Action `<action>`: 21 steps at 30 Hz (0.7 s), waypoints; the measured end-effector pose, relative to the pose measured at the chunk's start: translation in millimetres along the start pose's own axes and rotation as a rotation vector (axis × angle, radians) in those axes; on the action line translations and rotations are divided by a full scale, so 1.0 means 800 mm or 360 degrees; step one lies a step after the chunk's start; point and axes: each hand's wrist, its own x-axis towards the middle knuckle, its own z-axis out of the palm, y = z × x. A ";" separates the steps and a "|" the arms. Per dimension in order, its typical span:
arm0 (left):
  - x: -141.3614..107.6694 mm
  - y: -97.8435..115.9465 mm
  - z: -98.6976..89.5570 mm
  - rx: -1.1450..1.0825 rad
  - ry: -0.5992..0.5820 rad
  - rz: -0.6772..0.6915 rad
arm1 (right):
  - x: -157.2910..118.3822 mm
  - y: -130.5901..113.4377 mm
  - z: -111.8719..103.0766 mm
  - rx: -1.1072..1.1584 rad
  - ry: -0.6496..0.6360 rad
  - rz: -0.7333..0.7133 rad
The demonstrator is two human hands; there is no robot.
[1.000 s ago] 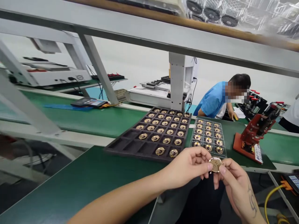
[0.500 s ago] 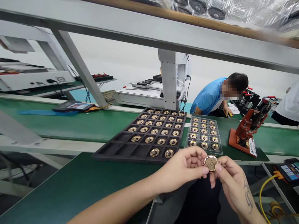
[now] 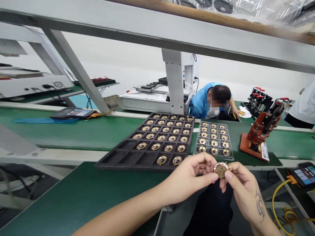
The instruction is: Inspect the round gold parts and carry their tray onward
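Observation:
A round gold watch case (image 3: 220, 169) is held between both hands, its engraved flat back turned up towards me. My left hand (image 3: 194, 173) pinches its left edge between thumb and fingers. On the right edge, my right hand (image 3: 242, 186) grips it with thumb and fingertips. Just beyond the hands lies a clear plastic tray (image 3: 231, 141) filled with gold watch parts in rows. Left of that stands a black compartment tray (image 3: 113, 159) with many similar gold rings; several cells at its near left hold nothing.
An orange hand press (image 3: 256, 137) stands on the bench right of the trays. At right is a handheld device (image 3: 305, 175) with a yellow cable (image 3: 275, 196); another device (image 3: 73, 112) lies far left. A person in blue (image 3: 200, 100) bends behind the bench. A white beam (image 3: 157, 32) crosses overhead.
The view has shifted slightly. Both hands keep the watch case in nearly the same pose. The person in blue has leaned lower and to the left.

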 end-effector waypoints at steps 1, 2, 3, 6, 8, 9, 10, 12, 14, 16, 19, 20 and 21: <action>0.000 -0.001 -0.001 -0.0013 -0.0007 -0.0002 | 0.000 0.000 0.001 0.0002 0.0001 0.0000; 0.001 -0.001 -0.001 -0.0031 -0.0017 -0.0009 | 0.000 -0.001 0.001 0.0009 0.0004 0.0000; 0.001 -0.002 -0.002 -0.0050 -0.0027 -0.0020 | 0.001 -0.002 0.002 0.0018 0.0008 0.0000; 0.004 -0.004 -0.003 -0.0104 -0.0042 -0.0056 | 0.003 -0.004 0.005 0.0057 0.0017 0.0025; 0.006 -0.009 -0.002 -0.0133 -0.0029 -0.0081 | 0.006 -0.005 0.006 0.0094 -0.0001 0.0070; 0.007 -0.012 -0.002 -0.0149 -0.0012 -0.0087 | 0.007 -0.005 0.006 0.0125 -0.0010 0.0095; 0.008 -0.016 -0.002 -0.0169 0.0009 -0.0084 | 0.007 -0.004 0.007 0.0164 -0.0016 0.0123; 0.009 -0.023 -0.003 -0.0190 0.0039 -0.0041 | 0.006 -0.001 0.006 0.0259 0.0002 0.0192; 0.010 -0.029 -0.008 -0.0108 -0.0002 0.0078 | 0.004 0.004 0.005 0.0362 0.0021 0.0306; 0.008 -0.031 -0.014 0.0200 -0.0075 0.0263 | 0.002 0.010 0.005 0.0453 -0.0011 0.0436; 0.005 -0.029 -0.026 0.0812 -0.0135 0.0515 | 0.003 0.021 0.006 0.0507 -0.0138 0.0618; 0.004 -0.027 -0.033 0.0957 -0.0147 0.0559 | 0.003 0.027 0.006 0.0485 -0.0175 0.0667; 0.003 -0.025 -0.042 0.1063 -0.0149 0.0585 | 0.003 0.034 0.004 0.0448 -0.0200 0.0706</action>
